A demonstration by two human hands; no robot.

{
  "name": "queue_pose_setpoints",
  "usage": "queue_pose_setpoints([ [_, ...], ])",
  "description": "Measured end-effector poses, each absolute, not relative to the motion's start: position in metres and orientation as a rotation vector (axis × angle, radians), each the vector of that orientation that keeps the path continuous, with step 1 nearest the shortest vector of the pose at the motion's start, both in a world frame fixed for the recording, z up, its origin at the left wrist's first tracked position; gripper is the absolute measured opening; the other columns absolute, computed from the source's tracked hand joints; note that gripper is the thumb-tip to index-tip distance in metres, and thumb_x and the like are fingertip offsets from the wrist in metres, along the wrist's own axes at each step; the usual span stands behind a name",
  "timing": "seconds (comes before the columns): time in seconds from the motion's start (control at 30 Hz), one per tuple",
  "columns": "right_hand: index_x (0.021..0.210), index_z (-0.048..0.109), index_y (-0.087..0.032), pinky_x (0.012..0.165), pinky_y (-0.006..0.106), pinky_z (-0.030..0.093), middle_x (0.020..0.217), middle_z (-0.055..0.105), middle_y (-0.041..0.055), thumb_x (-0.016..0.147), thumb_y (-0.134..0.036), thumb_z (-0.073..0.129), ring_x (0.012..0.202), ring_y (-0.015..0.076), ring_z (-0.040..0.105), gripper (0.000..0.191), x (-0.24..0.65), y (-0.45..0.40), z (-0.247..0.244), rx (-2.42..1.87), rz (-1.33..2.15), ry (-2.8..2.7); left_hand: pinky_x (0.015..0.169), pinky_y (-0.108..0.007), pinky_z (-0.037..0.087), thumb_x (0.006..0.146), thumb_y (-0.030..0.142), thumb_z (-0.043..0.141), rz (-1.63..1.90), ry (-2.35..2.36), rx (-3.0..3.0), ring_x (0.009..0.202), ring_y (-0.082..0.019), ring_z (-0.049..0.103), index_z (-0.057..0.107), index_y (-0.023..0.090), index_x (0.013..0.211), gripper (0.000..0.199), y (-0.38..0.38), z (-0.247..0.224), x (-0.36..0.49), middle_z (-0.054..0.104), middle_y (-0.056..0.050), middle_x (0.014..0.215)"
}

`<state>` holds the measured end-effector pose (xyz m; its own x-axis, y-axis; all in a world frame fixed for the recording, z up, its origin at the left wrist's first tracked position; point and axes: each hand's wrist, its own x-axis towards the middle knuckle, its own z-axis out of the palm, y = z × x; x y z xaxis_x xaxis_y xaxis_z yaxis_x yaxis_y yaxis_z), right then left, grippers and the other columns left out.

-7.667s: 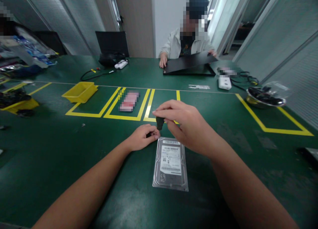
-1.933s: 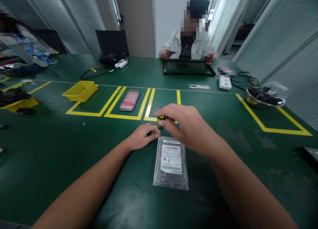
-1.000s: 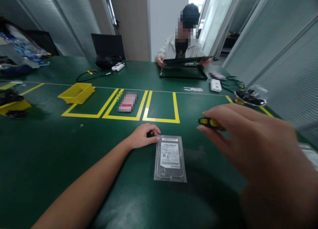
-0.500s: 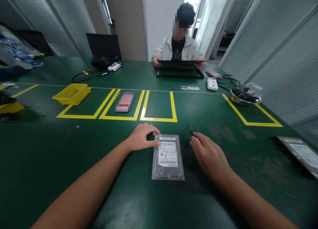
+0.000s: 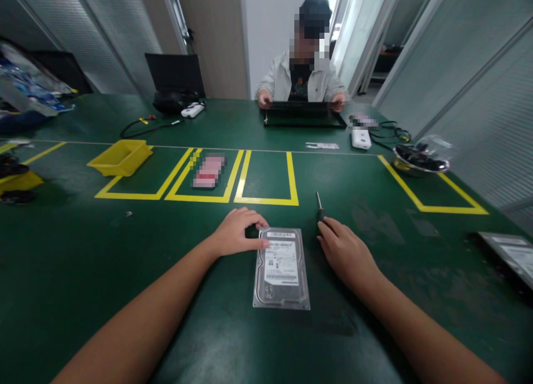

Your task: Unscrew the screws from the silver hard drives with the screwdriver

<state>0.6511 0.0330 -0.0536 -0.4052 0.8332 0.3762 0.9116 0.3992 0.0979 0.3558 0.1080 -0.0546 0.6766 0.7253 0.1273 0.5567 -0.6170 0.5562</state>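
A silver hard drive [image 5: 282,270] with a white label lies flat on the green table in front of me. At its far left corner is my left hand [image 5: 240,232], thumb on the label's edge and fingers curled at the far side, gripping the drive. To the right of the drive, apart from it, my right hand [image 5: 345,251] is closed around the dark handle of a screwdriver [image 5: 319,205]. The screwdriver's thin metal shaft points away from me. Most of its handle is hidden in my fingers.
Yellow tape [image 5: 266,201] marks rectangles on the table [image 5: 200,323]. A yellow bin [image 5: 120,157] and a pink phone-like object [image 5: 209,171] lie beyond my left hand. On the right are another hard drive [image 5: 510,256] and a metal bowl [image 5: 420,165]. Opposite, a person holds a dark panel [image 5: 303,113].
My right hand has turned the screwdriver so its shaft points more directly away from me. My left hand stays on the hard drive. The view has shifted slightly.
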Motion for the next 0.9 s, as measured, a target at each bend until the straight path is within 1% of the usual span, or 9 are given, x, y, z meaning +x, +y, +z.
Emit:
queue_pose_setpoints([
  [0.1, 0.119, 0.066, -0.005, 0.1, 0.049, 0.049, 0.128, 0.058, 0.0239, 0.093, -0.023, 0.054, 0.117, 0.0337, 0.056, 0.033, 0.646, 0.02, -0.043, -1.469, -0.34, -2.347, 0.08, -0.032, 0.035, 0.077, 0.062, 0.067, 0.466, 0.992, 2.406, 0.088, -0.02, 0.055, 0.067, 0.024, 0.102, 0.045, 0.108, -0.054, 0.356, 0.065, -0.001, 0.093],
  [0.17, 0.122, 0.064, -0.007, 0.102, 0.051, 0.048, 0.133, 0.055, 0.0232, 0.093, -0.034, 0.056, 0.122, 0.0341, 0.053, 0.04, 0.641, 0.006, -0.035, -1.346, -0.165, -2.375, 0.08, -0.032, 0.035, 0.076, 0.062, 0.068, 0.466, 0.997, 2.407, 0.088, -0.02, 0.055, 0.067, 0.024, 0.102, 0.046, 0.109, -0.055, 0.356, 0.065, -0.001, 0.093],
  [0.23, 0.132, 0.057, -0.01, 0.104, 0.054, 0.047, 0.14, 0.05, 0.0224, 0.09, -0.048, 0.057, 0.129, 0.0355, 0.048, 0.057, 0.636, -0.009, -0.031, -1.148, 0.066, -2.518, 0.08, -0.032, 0.035, 0.076, 0.062, 0.068, 0.467, 0.995, 2.41, 0.087, -0.02, 0.055, 0.067, 0.024, 0.102, 0.046, 0.109, -0.055, 0.356, 0.065, -0.001, 0.092],
  [0.33, 0.145, 0.045, -0.013, 0.104, 0.06, 0.044, 0.151, 0.038, 0.0226, 0.083, -0.065, 0.059, 0.141, 0.0423, 0.03, 0.082, 0.632, -0.024, -0.03, -1.041, 0.252, -2.693, 0.079, -0.031, 0.035, 0.076, 0.062, 0.068, 0.469, 0.983, 2.413, 0.087, -0.02, 0.055, 0.068, 0.024, 0.102, 0.046, 0.11, -0.056, 0.356, 0.066, -0.001, 0.092],
  [0.37, 0.147, 0.042, -0.013, 0.104, 0.061, 0.043, 0.153, 0.034, 0.0225, 0.082, -0.065, 0.06, 0.143, 0.0436, 0.024, 0.085, 0.631, -0.026, -0.031, -1.038, 0.277, -2.726, 0.079, -0.031, 0.035, 0.076, 0.062, 0.068, 0.471, 0.981, 2.414, 0.087, -0.02, 0.055, 0.068, 0.024, 0.102, 0.046, 0.11, -0.056, 0.356, 0.066, -0.001, 0.092],
  [0.43, 0.148, 0.041, -0.012, 0.105, 0.061, 0.042, 0.155, 0.031, 0.022, 0.082, -0.057, 0.065, 0.145, 0.0437, 0.019, 0.083, 0.629, -0.027, -0.034, -1.041, 0.289, -2.748, 0.079, -0.031, 0.035, 0.075, 0.062, 0.068, 0.477, 0.984, 2.411, 0.087, -0.02, 0.055, 0.068, 0.024, 0.101, 0.047, 0.11, -0.056, 0.356, 0.066, -0.001, 0.092],
  [0.5, 0.145, 0.044, -0.012, 0.107, 0.06, 0.041, 0.154, 0.033, 0.0219, 0.082, -0.044, 0.069, 0.145, 0.0425, 0.02, 0.075, 0.628, -0.026, -0.039, -1.04, 0.263, -2.734, 0.079, -0.031, 0.035, 0.074, 0.062, 0.069, 0.483, 0.984, 2.408, 0.086, -0.02, 0.055, 0.068, 0.024, 0.101, 0.047, 0.11, -0.056, 0.356, 0.066, -0.001, 0.092],
  [0.57, 0.142, 0.048, -0.01, 0.108, 0.06, 0.041, 0.151, 0.037, 0.0225, 0.082, -0.036, 0.07, 0.144, 0.0424, 0.022, 0.069, 0.625, -0.025, -0.043, -1.022, 0.226, -2.714, 0.079, -0.031, 0.036, 0.074, 0.062, 0.07, 0.488, 0.982, 2.406, 0.086, -0.02, 0.055, 0.068, 0.024, 0.1, 0.046, 0.11, -0.055, 0.355, 0.066, -0.001, 0.092],
  [0.9, 0.138, 0.051, -0.006, 0.108, 0.061, 0.041, 0.147, 0.042, 0.0249, 0.082, -0.037, 0.071, 0.143, 0.0435, 0.024, 0.068, 0.618, -0.023, -0.05, -0.941, 0.165, -2.676, 0.078, -0.03, 0.038, 0.075, 0.058, 0.071, 0.508, 0.967, 2.386, 0.084, -0.019, 0.055, 0.067, 0.021, 0.098, 0.044, 0.109, -0.054, 0.353, 0.064, -0.001, 0.089],
])
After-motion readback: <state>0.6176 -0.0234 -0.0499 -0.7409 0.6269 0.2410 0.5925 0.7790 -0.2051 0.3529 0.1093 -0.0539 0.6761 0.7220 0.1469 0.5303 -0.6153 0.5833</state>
